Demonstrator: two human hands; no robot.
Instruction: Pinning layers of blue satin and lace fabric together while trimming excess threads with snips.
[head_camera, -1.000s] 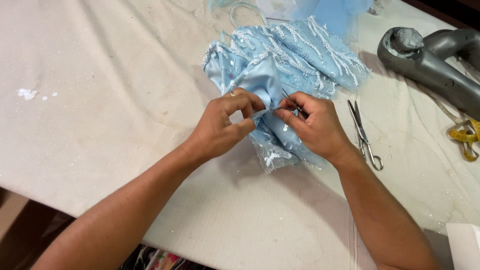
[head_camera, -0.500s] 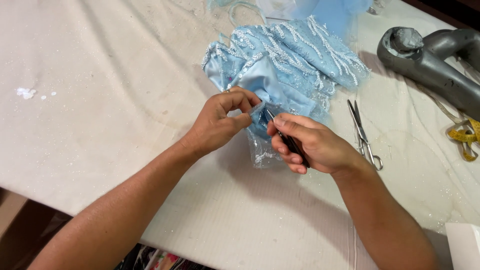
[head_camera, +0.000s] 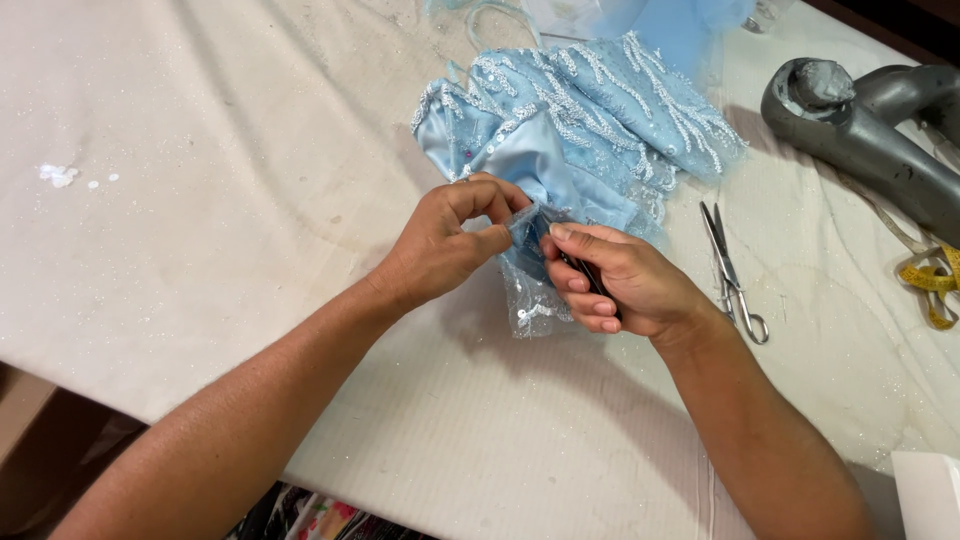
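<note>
Here the left hand (head_camera: 445, 240) pinches an edge of the pale blue beaded satin garment (head_camera: 570, 150), which lies bunched on the cream cloth-covered table (head_camera: 200, 200). The right hand (head_camera: 615, 280), fingers curled shut around a thin dark tool (head_camera: 590, 275), meets it there. Steel scissors (head_camera: 730, 270) lie just beside the right wrist.

Dark slim tool (head_camera: 590, 275) in right hand (head_camera: 625, 285): mostly buried under the fingers, kind can't be told. Left hand (head_camera: 450, 240) fingertips cover the pinched edge of the blue beaded fabric (head_camera: 590, 130), whose far part runs off the top edge. Grey metal object (head_camera: 860, 130) far right and white box (head_camera: 925, 495) near right are clipped by the frame; white specks (head_camera: 60, 175) far left too small to identify.
</note>
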